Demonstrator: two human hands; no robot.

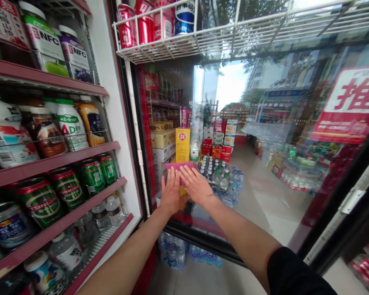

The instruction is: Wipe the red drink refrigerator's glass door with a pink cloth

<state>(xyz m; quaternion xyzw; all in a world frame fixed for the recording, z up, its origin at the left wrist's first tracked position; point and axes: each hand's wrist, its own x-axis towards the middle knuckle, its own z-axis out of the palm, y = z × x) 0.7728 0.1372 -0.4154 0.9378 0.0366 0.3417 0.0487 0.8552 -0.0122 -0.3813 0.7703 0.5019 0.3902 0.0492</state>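
Both my hands press a pink cloth (181,166) flat against the inner glass of an open fridge door (264,192). My left hand (170,192) lies on the cloth's lower left part, fingers together and pointing up. My right hand (196,185) lies beside it on the lower right part, fingers spread slightly. A bit of yellow shows under the cloth between the two hands. Only the cloth's top edge sticks out above my fingers.
Fridge shelves (49,164) at left hold green beer cans (41,200), milk drinks, juice bottles and water bottles. A white wire door rack (178,41) above holds red cans. Through the glass I see stacked boxes, bottled water packs and the shop floor. Water packs (175,252) lie below the door.
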